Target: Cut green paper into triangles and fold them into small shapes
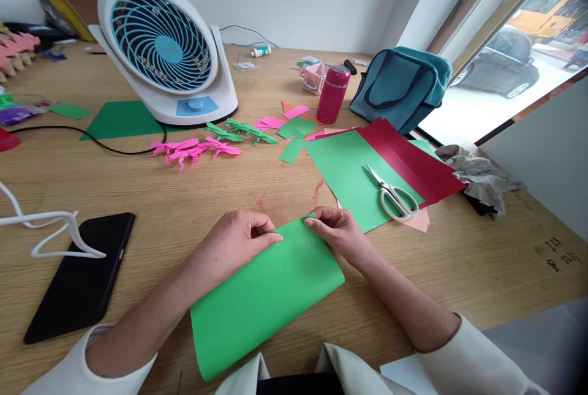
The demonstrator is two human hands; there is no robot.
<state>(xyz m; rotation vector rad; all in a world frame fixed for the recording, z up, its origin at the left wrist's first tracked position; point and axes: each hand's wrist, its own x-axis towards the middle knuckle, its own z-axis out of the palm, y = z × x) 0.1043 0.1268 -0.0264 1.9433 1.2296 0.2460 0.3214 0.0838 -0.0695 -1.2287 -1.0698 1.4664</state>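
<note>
A sheet of green paper [271, 297], bent over on itself with a rounded fold on the side toward me, lies on the table between my hands. My left hand [245, 236] pinches its far edge near the middle, thumb on top. At the far right corner, my right hand [337, 229] grips the same edge between thumb and fingers. Beyond my right hand, white-handled scissors [395, 199] rest on a flat light green sheet [344, 168], with dark red sheets [408, 162] beside it.
A white fan [168, 52] stands at the back left. Pink paper figures [195, 149] and green ones [243, 130] lie before it. A black phone [82, 278] is at left, under a white stand [68, 233]. A red thermos [334, 94] and blue bag [402, 86] stand at the back right.
</note>
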